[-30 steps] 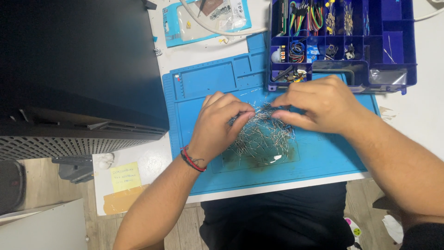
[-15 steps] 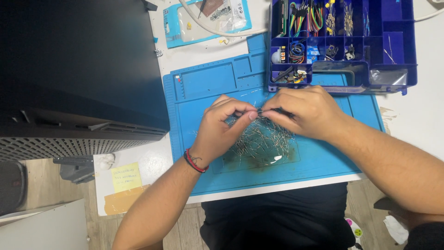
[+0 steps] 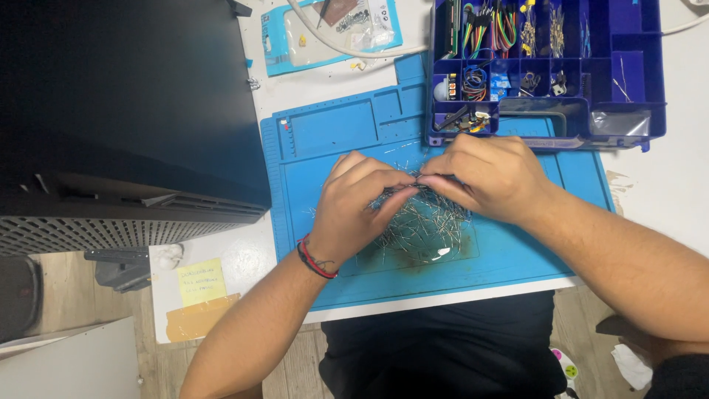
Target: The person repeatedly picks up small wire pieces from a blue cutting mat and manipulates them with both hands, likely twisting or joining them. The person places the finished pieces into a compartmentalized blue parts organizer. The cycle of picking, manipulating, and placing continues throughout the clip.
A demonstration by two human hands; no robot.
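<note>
A heap of thin metal wire parts [image 3: 425,225] lies on a blue work mat [image 3: 325,133]. My left hand [image 3: 354,210], with a red cord on its wrist, and my right hand [image 3: 491,177] meet above the heap. The fingertips of both pinch a small bundle of those wire parts [image 3: 417,181] between them. What exactly the fingers hold is partly hidden by the fingers themselves.
A dark blue compartment box [image 3: 546,66] with coloured wires and small parts stands at the mat's far edge. A black computer case [image 3: 125,111] fills the left. A light blue packet [image 3: 325,29] and a white cable lie at the back. A yellow note [image 3: 201,281] is stuck near the front.
Both hands have lifted off the heap and drawn together, fingertips now pinching wire parts above it. The heap looks more spread out than before.
</note>
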